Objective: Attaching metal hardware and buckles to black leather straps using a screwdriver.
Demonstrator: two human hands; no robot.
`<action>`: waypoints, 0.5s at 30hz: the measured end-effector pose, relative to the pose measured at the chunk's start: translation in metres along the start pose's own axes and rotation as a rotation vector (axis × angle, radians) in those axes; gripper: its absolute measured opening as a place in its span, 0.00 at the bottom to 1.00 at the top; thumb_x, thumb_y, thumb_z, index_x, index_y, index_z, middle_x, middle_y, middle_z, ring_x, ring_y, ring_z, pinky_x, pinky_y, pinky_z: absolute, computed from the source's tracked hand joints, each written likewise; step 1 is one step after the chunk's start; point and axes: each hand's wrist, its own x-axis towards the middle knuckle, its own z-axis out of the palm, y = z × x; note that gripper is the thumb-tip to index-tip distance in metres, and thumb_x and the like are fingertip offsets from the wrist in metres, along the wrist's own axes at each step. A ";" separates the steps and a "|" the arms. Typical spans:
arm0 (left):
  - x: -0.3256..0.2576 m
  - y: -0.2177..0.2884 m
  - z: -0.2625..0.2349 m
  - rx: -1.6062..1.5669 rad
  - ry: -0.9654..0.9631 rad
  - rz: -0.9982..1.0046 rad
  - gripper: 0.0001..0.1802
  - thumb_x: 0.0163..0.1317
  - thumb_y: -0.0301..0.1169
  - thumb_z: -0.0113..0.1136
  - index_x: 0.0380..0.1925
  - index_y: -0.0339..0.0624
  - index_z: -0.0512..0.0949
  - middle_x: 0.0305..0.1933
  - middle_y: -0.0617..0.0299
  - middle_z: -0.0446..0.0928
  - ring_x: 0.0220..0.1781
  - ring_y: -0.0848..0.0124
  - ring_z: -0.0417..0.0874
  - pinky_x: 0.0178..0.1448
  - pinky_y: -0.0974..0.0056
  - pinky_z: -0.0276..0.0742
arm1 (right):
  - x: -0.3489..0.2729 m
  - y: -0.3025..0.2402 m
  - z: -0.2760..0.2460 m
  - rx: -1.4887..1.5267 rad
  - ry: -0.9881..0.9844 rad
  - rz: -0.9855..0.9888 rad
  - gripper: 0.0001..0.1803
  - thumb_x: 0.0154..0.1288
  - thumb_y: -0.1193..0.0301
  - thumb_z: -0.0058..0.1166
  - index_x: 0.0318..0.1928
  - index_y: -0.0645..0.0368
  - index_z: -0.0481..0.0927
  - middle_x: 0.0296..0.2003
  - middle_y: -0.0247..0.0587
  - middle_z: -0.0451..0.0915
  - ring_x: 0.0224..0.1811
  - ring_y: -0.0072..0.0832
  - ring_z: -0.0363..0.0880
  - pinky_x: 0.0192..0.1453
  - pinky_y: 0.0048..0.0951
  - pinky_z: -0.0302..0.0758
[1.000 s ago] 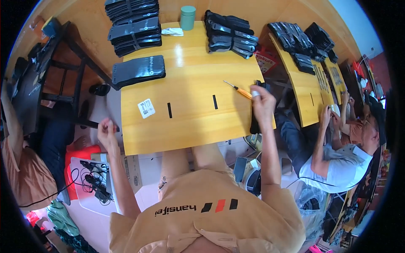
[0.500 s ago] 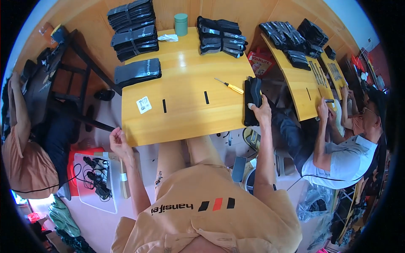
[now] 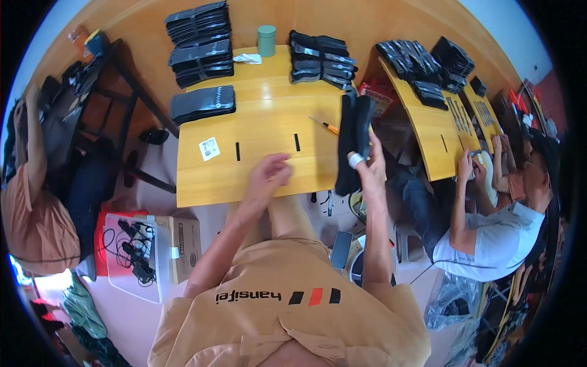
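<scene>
Right of centre in the frame, the right hand (image 3: 367,164) grips a stack of flat black cases (image 3: 351,144) at the right edge of the yellow table (image 3: 257,177). The stack's long axis runs up and down the frame, away from the person. The left hand (image 3: 269,174) hovers loosely curled and empty over the table's near edge, left of the stack. An orange-handled screwdriver (image 3: 324,125) lies just left of the cases. A cardboard box (image 3: 177,248) stands on the floor at lower left; its contents cannot be made out.
</scene>
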 end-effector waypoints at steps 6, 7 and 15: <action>0.009 -0.001 0.020 -0.152 -0.064 0.018 0.12 0.60 0.31 0.55 0.42 0.39 0.69 0.32 0.68 0.73 0.34 0.80 0.73 0.39 0.73 0.69 | -0.040 -0.030 0.068 0.075 -0.218 0.052 0.40 0.44 0.79 0.62 0.60 0.61 0.60 0.42 0.38 0.72 0.43 0.24 0.75 0.46 0.23 0.73; 0.006 -0.001 0.015 -0.106 -0.078 0.030 0.11 0.60 0.30 0.55 0.41 0.39 0.69 0.32 0.68 0.73 0.34 0.80 0.72 0.39 0.73 0.68 | -0.040 -0.026 0.071 0.079 -0.232 0.056 0.40 0.44 0.79 0.62 0.60 0.61 0.60 0.42 0.38 0.72 0.43 0.24 0.75 0.46 0.23 0.73; -0.013 -0.010 -0.017 -0.084 -0.005 0.051 0.13 0.63 0.30 0.48 0.45 0.36 0.64 0.26 0.65 0.68 0.27 0.77 0.72 0.32 0.72 0.70 | -0.039 -0.015 0.078 0.154 -0.442 0.267 0.30 0.43 0.78 0.58 0.52 0.63 0.69 0.35 0.35 0.75 0.38 0.20 0.74 0.45 0.21 0.71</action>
